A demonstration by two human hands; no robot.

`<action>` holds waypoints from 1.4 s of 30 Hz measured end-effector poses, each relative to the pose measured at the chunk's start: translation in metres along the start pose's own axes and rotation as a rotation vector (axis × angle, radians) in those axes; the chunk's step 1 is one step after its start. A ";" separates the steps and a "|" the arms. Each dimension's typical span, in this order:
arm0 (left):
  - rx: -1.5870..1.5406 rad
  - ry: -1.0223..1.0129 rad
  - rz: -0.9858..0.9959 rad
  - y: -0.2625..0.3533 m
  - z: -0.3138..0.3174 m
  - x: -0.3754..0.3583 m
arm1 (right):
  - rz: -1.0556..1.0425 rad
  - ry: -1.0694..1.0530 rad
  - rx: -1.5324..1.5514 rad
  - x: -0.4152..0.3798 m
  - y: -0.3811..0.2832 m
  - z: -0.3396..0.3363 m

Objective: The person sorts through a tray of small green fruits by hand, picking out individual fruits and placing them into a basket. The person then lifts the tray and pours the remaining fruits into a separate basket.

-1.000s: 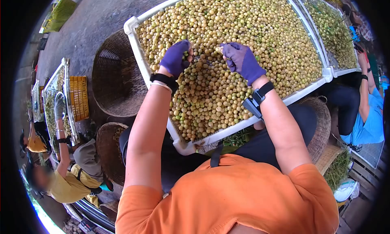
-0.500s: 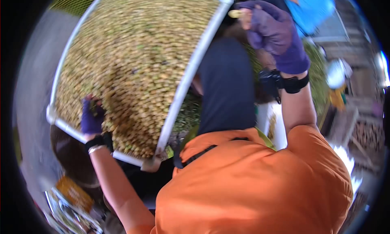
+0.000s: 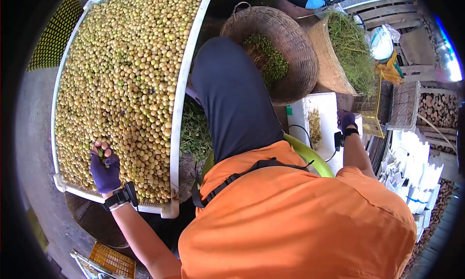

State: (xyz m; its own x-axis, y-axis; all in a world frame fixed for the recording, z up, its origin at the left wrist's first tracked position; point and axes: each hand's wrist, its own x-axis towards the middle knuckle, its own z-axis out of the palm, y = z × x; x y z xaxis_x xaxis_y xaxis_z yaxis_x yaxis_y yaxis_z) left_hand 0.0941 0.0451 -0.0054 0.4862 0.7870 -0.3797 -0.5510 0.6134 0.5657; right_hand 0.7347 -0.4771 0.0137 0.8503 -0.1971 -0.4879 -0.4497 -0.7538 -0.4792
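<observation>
Left hand [image 3: 104, 170]: curled round some green fruits [image 3: 101, 153], near end of the tray [image 3: 176, 128]
Right hand [image 3: 346, 121]: by the white box [image 3: 325, 102], can't tell its fingers
Pale fruit [image 3: 140, 80]: piled across tray
In between: bent leg [image 3: 232, 92], kinda blocky
Far side: wicker basket [image 3: 295, 51]

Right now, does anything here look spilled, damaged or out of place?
Nothing stands out as damaged: the fruit sits within the white tray. Only the greenery beside it, near the person's leg, looks untidy, its stems strewn loosely.
</observation>
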 end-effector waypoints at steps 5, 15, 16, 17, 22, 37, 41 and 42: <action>0.066 -0.026 -0.033 -0.009 0.001 -0.016 | -0.063 -0.122 0.152 -0.019 -0.036 0.023; -0.046 0.067 -0.060 -0.041 0.030 -0.043 | -0.482 -0.602 0.361 -0.108 -0.182 0.129; -0.095 0.049 -0.082 -0.044 0.037 -0.048 | -0.475 -0.618 0.332 -0.088 -0.184 0.149; -0.150 0.004 -0.114 -0.046 0.038 -0.050 | -0.645 -0.519 0.190 -0.070 -0.183 0.158; -0.191 0.103 0.006 -0.063 0.081 -0.067 | -1.261 -0.286 0.109 -0.097 -0.222 0.202; -0.165 0.289 0.641 -0.099 0.107 -0.025 | -0.022 -1.650 0.503 -0.488 -0.136 0.386; 1.032 0.583 0.790 -0.108 0.104 -0.032 | -0.736 -1.500 0.389 -0.462 -0.111 0.425; 1.043 0.565 0.835 -0.113 0.104 -0.035 | -0.475 -1.723 0.444 -0.452 -0.108 0.436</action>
State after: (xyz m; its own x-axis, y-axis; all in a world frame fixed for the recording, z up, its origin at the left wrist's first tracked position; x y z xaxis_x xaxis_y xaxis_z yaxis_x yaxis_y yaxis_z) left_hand 0.2095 -0.0587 0.0205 -0.1863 0.9556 0.2284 0.3202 -0.1607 0.9336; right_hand 0.2797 -0.0330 -0.0317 -0.1494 0.9569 -0.2492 -0.5578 -0.2897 -0.7778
